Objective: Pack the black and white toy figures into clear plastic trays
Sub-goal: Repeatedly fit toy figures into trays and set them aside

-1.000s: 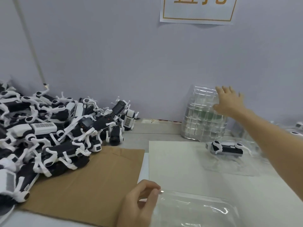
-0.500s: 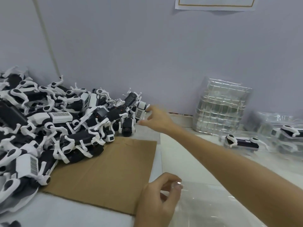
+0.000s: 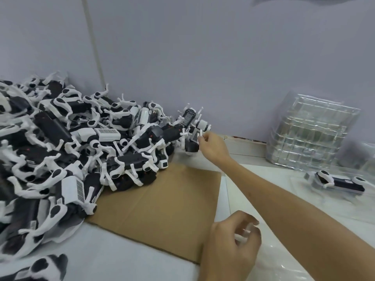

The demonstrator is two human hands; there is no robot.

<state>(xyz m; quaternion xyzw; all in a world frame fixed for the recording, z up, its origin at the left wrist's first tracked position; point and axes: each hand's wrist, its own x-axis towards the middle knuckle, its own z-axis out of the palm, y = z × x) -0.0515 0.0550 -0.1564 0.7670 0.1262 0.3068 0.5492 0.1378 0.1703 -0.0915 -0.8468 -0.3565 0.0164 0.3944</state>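
Observation:
A big pile of black and white toy figures (image 3: 81, 149) covers the left of the table. My right hand (image 3: 213, 147) reaches across to the pile's right end and pinches a white leg of one toy figure (image 3: 191, 128) that stands against the wall. My left hand (image 3: 231, 244) is near the front edge, its fingers curled round the corner of a clear plastic tray (image 3: 284, 260) lying on the table. Another figure (image 3: 341, 181) lies in a clear tray at the right.
A stack of clear trays (image 3: 310, 134) leans against the wall at the back right. A brown cardboard sheet (image 3: 162, 203) lies under the pile's edge, and my right forearm crosses it. One loose figure (image 3: 46, 266) sits at the bottom left.
My right hand has left the tray stack, swept left to the pile, and now pinches a figure's leg. The view has turned left. My left hand still holds the tray corner.

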